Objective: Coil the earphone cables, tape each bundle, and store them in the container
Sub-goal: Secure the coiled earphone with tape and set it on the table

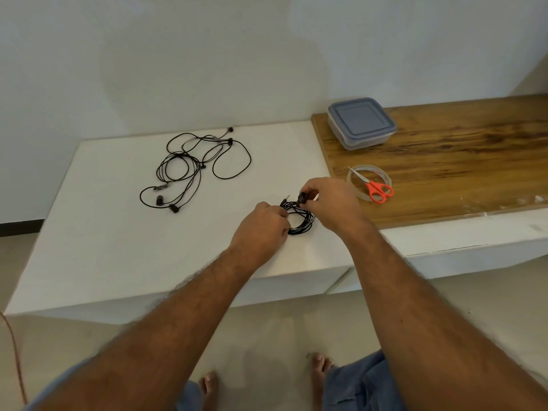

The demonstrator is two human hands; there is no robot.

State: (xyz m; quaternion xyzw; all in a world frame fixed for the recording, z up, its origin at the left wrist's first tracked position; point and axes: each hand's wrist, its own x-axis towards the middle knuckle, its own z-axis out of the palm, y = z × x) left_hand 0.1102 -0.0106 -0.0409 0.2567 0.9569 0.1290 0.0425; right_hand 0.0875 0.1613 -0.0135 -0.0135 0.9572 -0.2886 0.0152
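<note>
1. While the left hand pinches the near-left side of the coiled earphone cable, the right hand closes thumb and fingers on an earbud at the coil's far edge; both grips are clamped on this one set, which rests on the white table, with the jack tip poking out at the coil's far-left edge.
2. Judging from that, the step in hand is finishing the coil, so the left pinch should stay firm across all the loops while the right hand tucks the loose end flat against them.
3. Right of the coil, on the wooden board, lies the clear tape roll with orange-handled scissors resting across it; the scissors need lifting off before tape can be pulled, and one hand must keep the loops from springing open.
4. Beyond the tape, further from the coil, stands the lidded plastic container, shut, so storing has not begun.
5. Far left of the coil sits the tangled earphone pile, untouched and well apart.
</note>
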